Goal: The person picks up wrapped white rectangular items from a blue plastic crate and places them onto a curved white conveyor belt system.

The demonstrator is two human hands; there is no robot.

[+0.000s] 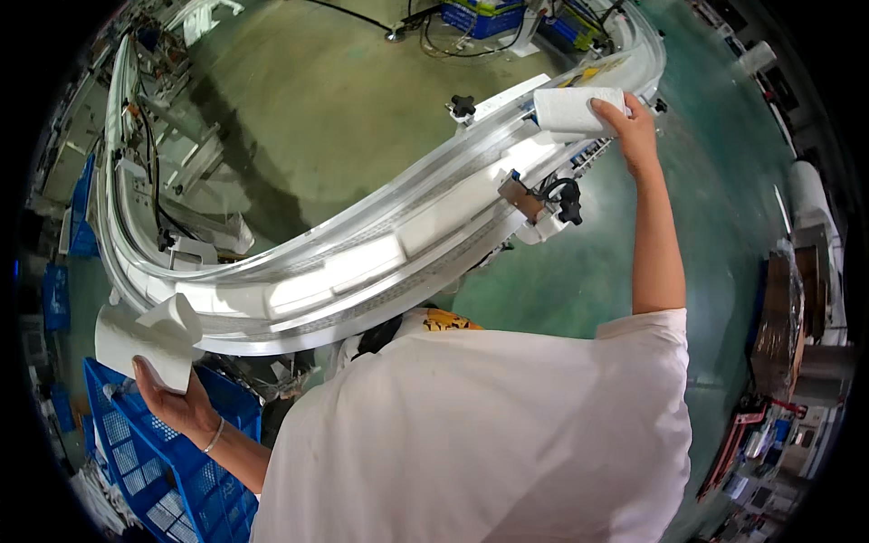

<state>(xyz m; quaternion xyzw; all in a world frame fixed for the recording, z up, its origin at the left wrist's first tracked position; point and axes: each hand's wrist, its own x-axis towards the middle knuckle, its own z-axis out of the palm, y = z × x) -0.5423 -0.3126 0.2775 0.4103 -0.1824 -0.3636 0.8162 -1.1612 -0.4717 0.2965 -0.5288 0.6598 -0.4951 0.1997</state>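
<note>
On the left, above a blue crate, my left hand (176, 404) grips white paper (145, 348) that looks like a paper roll. A curved white piece rises from its far side; whether that is a second roll or a loose sheet I cannot tell. My right arm reaches far to the right, where my right hand (634, 127) is closed around the end of a white paper roll (572, 110) over the conveyor. The curved conveyor (425, 195) carries several white rolls (367, 261) in a line between its metal rails.
Black knobs (568, 201) and a sensor bracket (527, 195) jut from the conveyor's sides. A blue slatted crate (136, 443) stands at my lower left. Beyond the conveyor are blue bins (484, 16) and cables. Shelving and a large wrapped carton (778, 321) line the right.
</note>
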